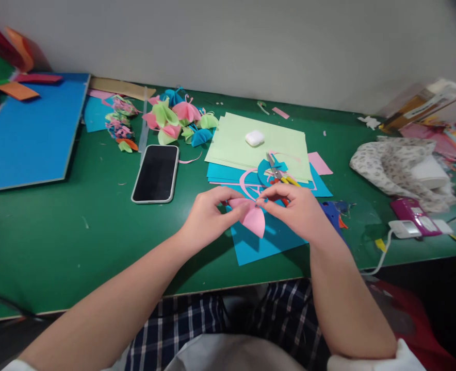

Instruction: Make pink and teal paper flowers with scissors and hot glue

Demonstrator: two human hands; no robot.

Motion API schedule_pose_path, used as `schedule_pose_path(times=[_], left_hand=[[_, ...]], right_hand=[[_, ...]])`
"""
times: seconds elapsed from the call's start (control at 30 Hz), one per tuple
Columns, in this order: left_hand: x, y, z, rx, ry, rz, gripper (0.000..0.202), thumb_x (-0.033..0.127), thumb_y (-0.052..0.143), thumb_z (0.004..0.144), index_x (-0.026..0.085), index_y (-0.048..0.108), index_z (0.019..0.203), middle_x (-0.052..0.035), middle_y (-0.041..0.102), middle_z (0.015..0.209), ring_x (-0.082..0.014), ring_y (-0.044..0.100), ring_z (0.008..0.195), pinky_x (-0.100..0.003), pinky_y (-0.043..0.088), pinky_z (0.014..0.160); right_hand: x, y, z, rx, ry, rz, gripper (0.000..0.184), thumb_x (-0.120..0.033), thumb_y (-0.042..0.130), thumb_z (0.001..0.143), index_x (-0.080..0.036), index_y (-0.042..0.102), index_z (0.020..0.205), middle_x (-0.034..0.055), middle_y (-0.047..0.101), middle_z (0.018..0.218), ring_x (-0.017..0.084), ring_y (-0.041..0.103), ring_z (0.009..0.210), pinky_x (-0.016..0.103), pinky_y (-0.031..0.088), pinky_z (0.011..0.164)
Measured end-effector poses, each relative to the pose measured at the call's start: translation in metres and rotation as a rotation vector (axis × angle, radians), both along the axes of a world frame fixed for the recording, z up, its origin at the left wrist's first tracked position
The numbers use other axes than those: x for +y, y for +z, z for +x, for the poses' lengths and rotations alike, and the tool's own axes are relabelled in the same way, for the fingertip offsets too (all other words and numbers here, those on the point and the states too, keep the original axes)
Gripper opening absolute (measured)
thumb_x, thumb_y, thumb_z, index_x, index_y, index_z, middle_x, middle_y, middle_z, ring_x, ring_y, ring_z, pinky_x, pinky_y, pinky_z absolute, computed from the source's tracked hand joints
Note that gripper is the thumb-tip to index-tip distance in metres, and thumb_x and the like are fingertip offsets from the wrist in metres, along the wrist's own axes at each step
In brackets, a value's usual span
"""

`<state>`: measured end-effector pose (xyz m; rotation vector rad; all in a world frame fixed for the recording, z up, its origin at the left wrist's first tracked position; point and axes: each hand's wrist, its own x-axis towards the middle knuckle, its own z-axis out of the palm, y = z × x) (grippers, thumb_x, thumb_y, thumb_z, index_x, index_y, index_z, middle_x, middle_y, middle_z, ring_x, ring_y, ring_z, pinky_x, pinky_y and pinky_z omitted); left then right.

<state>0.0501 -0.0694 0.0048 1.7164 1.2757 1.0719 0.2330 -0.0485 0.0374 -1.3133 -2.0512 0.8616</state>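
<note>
A pink folded paper piece (254, 222), rounded like a petal, is held over the blue sheets near the table's front. My left hand (211, 210) pinches its left side between thumb and fingers. At the paper's upper right point, the thumb and forefinger of my right hand (298, 208) close together on the tip; whether they also grip something tiny there is hard to see. Just behind the hands lie scissors (276, 172) on paper offcuts, including a blue ring-shaped scrap (265, 178). Blue paper (251, 252) spreads beneath the hands.
Pale green sheets (228, 139) carry a white case (255, 137). A phone (155, 174) lies left of my hands, with folded paper shapes (185, 111) behind it. Rightward are a blue glue gun (331, 212), patterned cloth (383, 157) and a purple device (413, 215) with a white cable.
</note>
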Motion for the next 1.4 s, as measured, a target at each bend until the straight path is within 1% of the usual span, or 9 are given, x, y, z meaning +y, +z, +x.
schedule_pose_path(times=[0.27, 0.43, 0.7, 0.77, 0.93, 1.07, 1.23, 1.33, 1.4], left_hand=[[0.000, 0.000, 0.000, 0.004, -0.009, -0.017, 0.014, 0.030, 0.061, 0.078, 0.018, 0.066, 0.073, 0.0021, 0.062, 0.069, -0.0103, 0.055, 0.066, -0.020, 0.041, 0.061], [0.000, 0.000, 0.000, 0.007, -0.002, -0.026, 0.015, 0.031, 0.060, 0.079, 0.018, 0.067, 0.074, 0.0004, 0.063, 0.070, -0.0122, 0.056, 0.067, -0.022, 0.042, 0.062], [-0.001, 0.002, 0.000, -0.003, -0.014, -0.023, 0.015, 0.029, 0.060, 0.079, 0.018, 0.066, 0.071, 0.0022, 0.062, 0.068, -0.0105, 0.055, 0.066, -0.020, 0.041, 0.062], [-0.001, 0.002, 0.000, 0.002, -0.010, -0.026, 0.015, 0.029, 0.059, 0.079, 0.018, 0.066, 0.071, 0.0020, 0.062, 0.068, -0.0107, 0.054, 0.065, -0.020, 0.041, 0.060], [0.000, 0.003, 0.000, -0.002, 0.012, -0.033, 0.012, 0.026, 0.059, 0.078, 0.018, 0.066, 0.071, 0.0025, 0.062, 0.067, -0.0106, 0.053, 0.064, -0.021, 0.039, 0.058], [0.000, 0.002, -0.001, -0.014, 0.009, -0.046, 0.013, 0.026, 0.059, 0.078, 0.018, 0.065, 0.069, 0.0022, 0.062, 0.066, -0.0112, 0.054, 0.065, -0.021, 0.040, 0.060], [0.001, 0.000, 0.000, -0.031, 0.011, -0.008, 0.014, 0.030, 0.060, 0.078, 0.019, 0.065, 0.071, 0.0002, 0.063, 0.071, -0.0129, 0.055, 0.069, -0.023, 0.041, 0.062], [0.001, -0.001, 0.000, -0.056, 0.016, 0.038, 0.014, 0.031, 0.062, 0.077, 0.020, 0.066, 0.072, -0.0022, 0.063, 0.077, -0.0156, 0.057, 0.078, -0.026, 0.045, 0.069], [0.001, -0.002, 0.000, -0.069, 0.032, 0.055, 0.012, 0.031, 0.063, 0.077, 0.020, 0.067, 0.073, -0.0025, 0.063, 0.079, -0.0164, 0.058, 0.083, -0.028, 0.045, 0.075]], right_hand=[[0.000, 0.000, -0.001, -0.037, -0.001, 0.004, 0.005, -0.022, 0.062, 0.076, -0.019, 0.065, 0.074, -0.0001, 0.067, 0.074, 0.014, 0.058, 0.070, 0.026, 0.042, 0.061], [0.000, 0.001, -0.001, -0.046, 0.002, 0.004, 0.006, -0.023, 0.061, 0.076, -0.020, 0.065, 0.074, 0.0007, 0.067, 0.075, 0.015, 0.058, 0.071, 0.027, 0.042, 0.061], [-0.002, 0.002, -0.001, -0.040, 0.017, -0.009, 0.007, -0.024, 0.061, 0.076, -0.019, 0.066, 0.075, 0.0001, 0.066, 0.073, 0.014, 0.058, 0.069, 0.026, 0.042, 0.061], [-0.001, 0.002, -0.001, -0.038, 0.018, -0.026, 0.009, -0.026, 0.061, 0.077, -0.020, 0.068, 0.078, 0.0008, 0.068, 0.076, 0.015, 0.059, 0.071, 0.026, 0.044, 0.062], [0.003, -0.001, 0.006, 0.054, 0.009, -0.119, 0.022, -0.033, 0.064, 0.076, -0.022, 0.067, 0.095, 0.0035, 0.069, 0.090, 0.017, 0.062, 0.078, 0.031, 0.049, 0.070], [0.006, -0.004, 0.010, 0.075, 0.019, -0.151, 0.017, -0.033, 0.065, 0.075, -0.021, 0.068, 0.087, 0.0026, 0.069, 0.085, 0.016, 0.062, 0.076, 0.030, 0.049, 0.068], [0.006, -0.005, 0.006, 0.118, 0.059, -0.180, 0.016, -0.032, 0.062, 0.077, -0.019, 0.068, 0.084, 0.0022, 0.068, 0.079, 0.014, 0.060, 0.070, 0.028, 0.048, 0.064], [0.006, -0.006, 0.004, 0.128, 0.059, -0.167, 0.014, -0.031, 0.063, 0.076, -0.019, 0.068, 0.081, 0.0018, 0.066, 0.079, 0.014, 0.059, 0.071, 0.028, 0.048, 0.064], [0.006, -0.007, 0.004, 0.145, 0.045, -0.174, 0.015, -0.032, 0.064, 0.076, -0.020, 0.066, 0.083, 0.0016, 0.066, 0.080, 0.013, 0.058, 0.071, 0.027, 0.048, 0.064]])
